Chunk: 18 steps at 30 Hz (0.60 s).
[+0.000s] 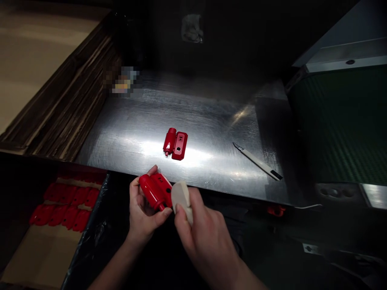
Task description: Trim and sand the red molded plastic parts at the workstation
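Observation:
In front of the metal table's near edge, my left hand [142, 217] grips a glossy red plastic part [152, 192], made of a rounded cylinder beside a flat plate with a dark hole. My right hand [205, 229] is closed around a pale, thick cloth pad [180, 198], whose edge meets or nearly meets the red part's right side. On the table lies a second red plastic part [180, 146] of like shape, a little beyond my hands. To the right rests a craft knife [256, 160] with a white handle, its blade pointing away to the left.
Stacked cardboard sheets [60, 100] rise at the left of the metal table [133, 133]. Below them, several red parts [68, 205] lie in rows on cardboard in a lined box [45, 253]. A green conveyor belt [344, 125] runs along the right.

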Motion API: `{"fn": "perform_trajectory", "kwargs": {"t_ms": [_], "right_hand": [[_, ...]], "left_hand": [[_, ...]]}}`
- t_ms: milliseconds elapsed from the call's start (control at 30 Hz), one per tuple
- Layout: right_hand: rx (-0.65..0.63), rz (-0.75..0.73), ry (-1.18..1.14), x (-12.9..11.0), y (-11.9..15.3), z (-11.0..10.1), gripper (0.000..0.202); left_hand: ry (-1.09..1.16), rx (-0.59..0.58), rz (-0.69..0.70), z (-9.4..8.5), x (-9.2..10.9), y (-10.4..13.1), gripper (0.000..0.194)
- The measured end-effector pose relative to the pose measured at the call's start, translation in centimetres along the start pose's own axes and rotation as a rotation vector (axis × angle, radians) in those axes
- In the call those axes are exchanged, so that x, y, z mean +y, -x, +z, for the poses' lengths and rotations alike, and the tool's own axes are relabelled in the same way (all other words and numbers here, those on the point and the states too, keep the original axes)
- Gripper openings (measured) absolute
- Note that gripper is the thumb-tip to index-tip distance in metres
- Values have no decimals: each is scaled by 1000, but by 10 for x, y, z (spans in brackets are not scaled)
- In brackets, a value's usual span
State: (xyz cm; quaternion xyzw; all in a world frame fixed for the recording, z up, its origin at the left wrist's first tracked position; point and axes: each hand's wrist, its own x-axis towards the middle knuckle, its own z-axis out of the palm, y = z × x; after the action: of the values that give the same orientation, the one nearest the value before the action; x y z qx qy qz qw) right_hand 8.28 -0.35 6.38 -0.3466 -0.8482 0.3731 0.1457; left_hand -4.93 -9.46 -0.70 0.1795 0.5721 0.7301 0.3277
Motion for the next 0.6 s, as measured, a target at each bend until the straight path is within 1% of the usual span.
{"fn": "perform_trajectory", "kwargs": {"t_ms": [67, 167, 267, 400, 500, 600], "right_hand": [[9, -18, 3, -1, -1, 0, 11], [25, -5, 13, -2, -2, 0, 10], [1, -29, 5, -2, -4, 0, 11], [13, -5, 33, -1, -4, -2, 15], [-16, -29, 17, 0, -4, -3, 13], [24, -21, 63, 0, -3, -4, 13]], "left_hand": [[-1, 11, 1, 0, -1, 0, 84], [0, 26, 8, 0, -1, 0, 84], [1, 9, -3, 0, 0, 0, 83], [23, 7, -16, 1, 3, -1, 81], [38, 5, -32, 1, 4, -1, 80], [38, 8, -43, 1, 4, 0, 81]]}}
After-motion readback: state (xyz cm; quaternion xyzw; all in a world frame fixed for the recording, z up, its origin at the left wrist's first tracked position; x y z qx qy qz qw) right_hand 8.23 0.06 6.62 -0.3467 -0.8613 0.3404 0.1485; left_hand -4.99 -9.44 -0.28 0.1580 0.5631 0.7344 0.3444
